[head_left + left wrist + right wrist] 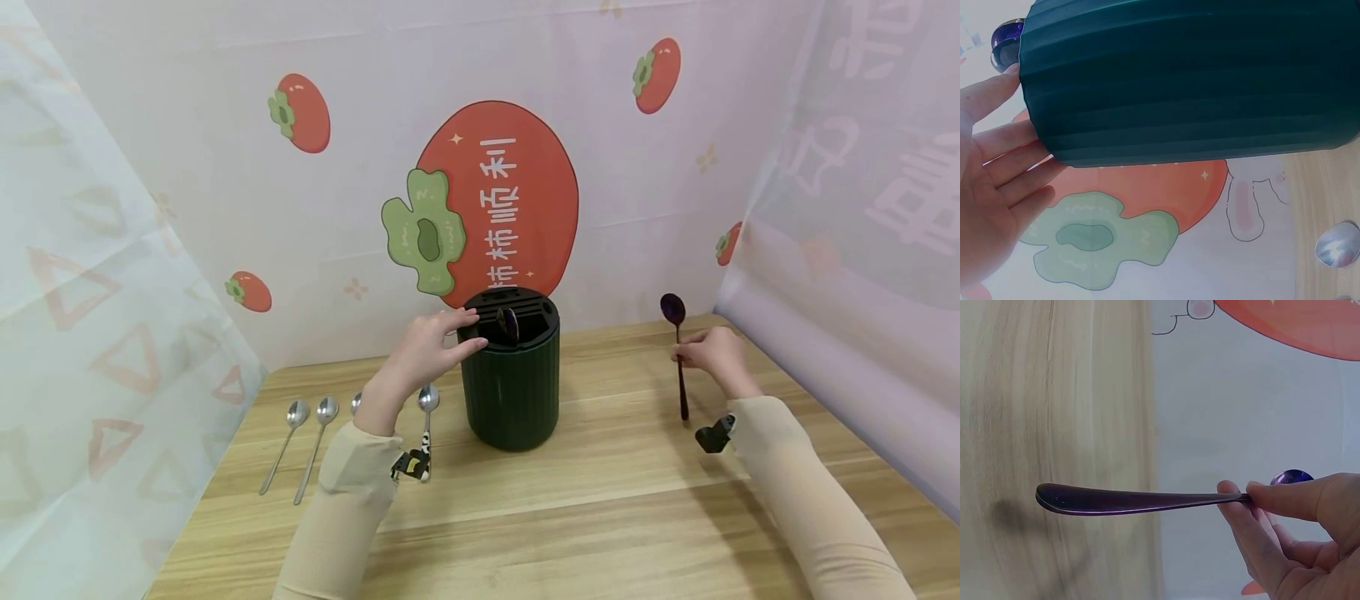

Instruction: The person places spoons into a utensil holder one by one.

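My right hand [716,357] pinches a dark purple spoon [1135,500] by its thin neck, between thumb and fingers. Its bowl points up and the handle end hangs down, over the right part of the table. In the middle stands a dark green ribbed cutlery holder [512,396] with a slotted black top. My left hand [431,342] rests on the holder's left rim, fingers extended; in the left wrist view its fingertips [1035,153] touch the rim. Spoon bowls [508,323], dark and shiny, stick up from the holder's opening.
Several silver spoons lie left of the holder, among them one at the far left [297,414], another beside it [327,410], and one with a black-and-white handle [426,446]. My left forearm partly covers the row. A printed cloth [360,208] hangs behind the wooden table [585,517].
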Demonstrator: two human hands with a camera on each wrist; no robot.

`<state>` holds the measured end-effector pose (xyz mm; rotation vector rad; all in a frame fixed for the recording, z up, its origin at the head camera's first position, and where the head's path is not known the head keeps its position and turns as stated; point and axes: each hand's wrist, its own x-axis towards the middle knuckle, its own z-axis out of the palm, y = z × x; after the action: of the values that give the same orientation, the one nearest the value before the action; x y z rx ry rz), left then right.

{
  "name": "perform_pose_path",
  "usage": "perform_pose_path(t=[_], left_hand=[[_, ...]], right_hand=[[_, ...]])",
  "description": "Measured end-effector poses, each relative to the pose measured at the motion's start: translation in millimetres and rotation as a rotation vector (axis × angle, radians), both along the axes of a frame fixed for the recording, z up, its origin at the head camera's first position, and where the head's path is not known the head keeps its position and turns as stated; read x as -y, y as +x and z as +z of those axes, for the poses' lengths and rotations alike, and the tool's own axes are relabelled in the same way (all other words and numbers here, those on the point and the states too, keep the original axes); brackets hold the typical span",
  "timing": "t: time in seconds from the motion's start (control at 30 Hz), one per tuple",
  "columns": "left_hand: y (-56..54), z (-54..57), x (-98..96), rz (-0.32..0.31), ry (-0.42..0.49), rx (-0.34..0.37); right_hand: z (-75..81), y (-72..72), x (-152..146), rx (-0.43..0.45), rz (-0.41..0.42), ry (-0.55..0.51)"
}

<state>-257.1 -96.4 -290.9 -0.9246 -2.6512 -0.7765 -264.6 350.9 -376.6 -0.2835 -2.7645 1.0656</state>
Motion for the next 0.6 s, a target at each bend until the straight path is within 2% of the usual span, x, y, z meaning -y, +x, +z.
perform_pose_path(t=[0.1,0.33,0.6], left_hand=[[-0.3,-0.4,0.3,0.0,0.0,0.003],[-0.4,0.1,0.5,0.004,0.0,0.016],[-0.6,0.6,0.2,0.003,-0.009,0.012]], right_hand=[[3.6,0.5,5.0,-0.023,-0.015,0.015],[12.8,3.6,18.5,-0.068,-0.027,-0.052],[21.6,7.7,31.3,-0.154,-0.026,-0.005]])
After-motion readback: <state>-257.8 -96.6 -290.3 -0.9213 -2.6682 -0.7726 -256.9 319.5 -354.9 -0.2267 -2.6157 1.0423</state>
